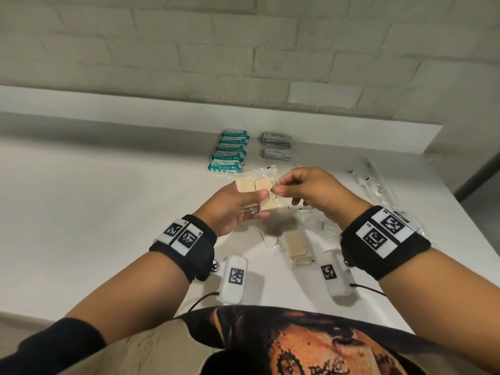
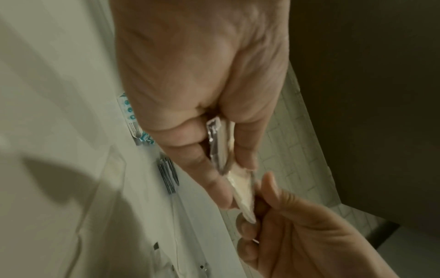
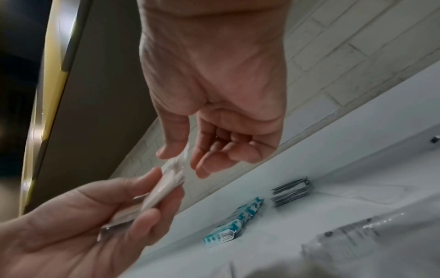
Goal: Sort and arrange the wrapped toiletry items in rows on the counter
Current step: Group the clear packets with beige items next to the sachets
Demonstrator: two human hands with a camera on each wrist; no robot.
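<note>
The left hand (image 1: 232, 209) holds a small fan of flat beige pads sealed in clear crinkly plastic wrappers (image 1: 259, 190) above the white table (image 1: 108, 212), thumb on top and fingers curled beneath. The right hand (image 1: 311, 193) meets it from the other side, thumb and forefinger pinching the edge of the nearest wrapper; the right wrist view shows its other fingers loosely curled and holding nothing. So both grips are closed on the same bundle, the left bearing it and the right pinching only an edge.

Against the backsplash lie a tidy row of teal-and-white wrapped packets (image 1: 230, 152) and, just beside it, a stack of grey foil sachets (image 1: 276, 145). One more beige wrapped pad (image 1: 295, 246) lies on the table below the hands, with clear-wrapped long white items (image 1: 374, 182) off to the right.

These pads look very light and thin, slightly bendable, and the film is likely slick, so stacked ones may slide over each other. Judging by that, the best hold is a pinch across the flat faces near the middle or on the pad's own edge, not on the loose sealed flap, which could slip or tear
</note>
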